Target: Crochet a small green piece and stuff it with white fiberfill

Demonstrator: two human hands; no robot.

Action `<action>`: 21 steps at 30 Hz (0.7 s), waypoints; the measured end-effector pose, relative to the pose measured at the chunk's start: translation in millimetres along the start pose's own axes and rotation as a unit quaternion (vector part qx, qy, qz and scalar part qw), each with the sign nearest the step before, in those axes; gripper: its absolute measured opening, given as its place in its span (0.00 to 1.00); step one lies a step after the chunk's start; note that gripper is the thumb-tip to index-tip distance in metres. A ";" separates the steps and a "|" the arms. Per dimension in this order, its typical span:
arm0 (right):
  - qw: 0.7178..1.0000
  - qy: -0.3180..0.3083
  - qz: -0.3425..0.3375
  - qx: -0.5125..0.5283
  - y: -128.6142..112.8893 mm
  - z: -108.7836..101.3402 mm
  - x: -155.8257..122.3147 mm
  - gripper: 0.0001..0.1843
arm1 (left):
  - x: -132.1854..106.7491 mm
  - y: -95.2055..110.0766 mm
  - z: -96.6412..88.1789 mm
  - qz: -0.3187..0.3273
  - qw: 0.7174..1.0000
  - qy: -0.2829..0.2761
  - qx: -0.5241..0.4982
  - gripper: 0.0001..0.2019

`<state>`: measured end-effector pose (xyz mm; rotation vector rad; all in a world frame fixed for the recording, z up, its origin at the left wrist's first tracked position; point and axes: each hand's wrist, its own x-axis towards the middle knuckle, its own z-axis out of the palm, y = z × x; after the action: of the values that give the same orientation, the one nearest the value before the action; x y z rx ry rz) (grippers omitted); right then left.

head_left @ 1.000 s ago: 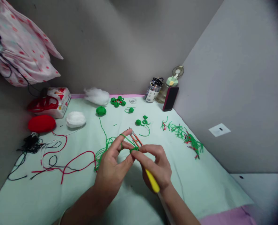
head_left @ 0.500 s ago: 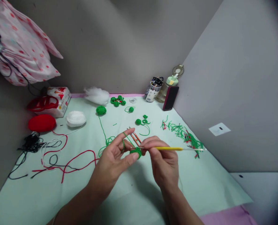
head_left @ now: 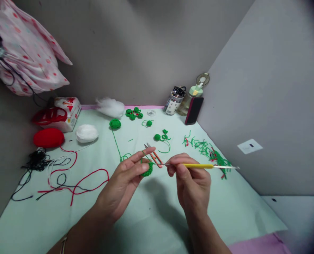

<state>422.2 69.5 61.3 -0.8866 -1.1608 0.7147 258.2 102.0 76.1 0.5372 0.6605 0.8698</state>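
Between thumb and fingers, my left hand [head_left: 127, 176] pinches a small round green crochet piece [head_left: 147, 170], with green yarn looped over its raised index finger. My right hand [head_left: 192, 180] grips a crochet hook [head_left: 198, 165] by its yellow handle; the thin metal shaft points left at the edge of the piece. Whether the hook's tip sits in a loop is too small to tell. Orange-handled thread snips [head_left: 157, 159] lie on the table just behind my hands. A green yarn ball [head_left: 115, 124] trails a strand toward my left hand.
Red yarn [head_left: 48, 137], white yarn [head_left: 86, 133] and tangled black cord [head_left: 36, 158] lie at left. White stuffing [head_left: 110, 107] and finished green pieces [head_left: 134, 113] are at the back. Yarn scraps [head_left: 210, 151], a phone [head_left: 194, 111] and a pen holder [head_left: 174, 102] stand or lie at right.
My hands have moved apart: the right has drawn the hook rightward, and the left has shifted slightly left with the crochet piece. My left thumb now lies higher across the piece.
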 end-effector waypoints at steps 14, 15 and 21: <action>0.984 0.018 0.127 0.127 1.0 2.6 7.0 0.07 | -0.4 -6.5 -0.6 0.065 0.988 -0.002 0.137 0.20; 0.983 0.015 0.127 0.130 0.0 2.7 7.7 0.08 | -0.8 -6.3 -0.7 0.067 0.988 0.003 0.142 0.21; 0.994 -0.011 0.073 0.084 -1.5 -1.0 4.8 0.11 | -2.9 -5.0 0.2 0.080 0.984 0.033 0.156 0.19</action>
<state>424.5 72.6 64.7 -0.8291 -1.0464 0.9299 259.5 97.0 73.8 0.8547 0.8280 0.9438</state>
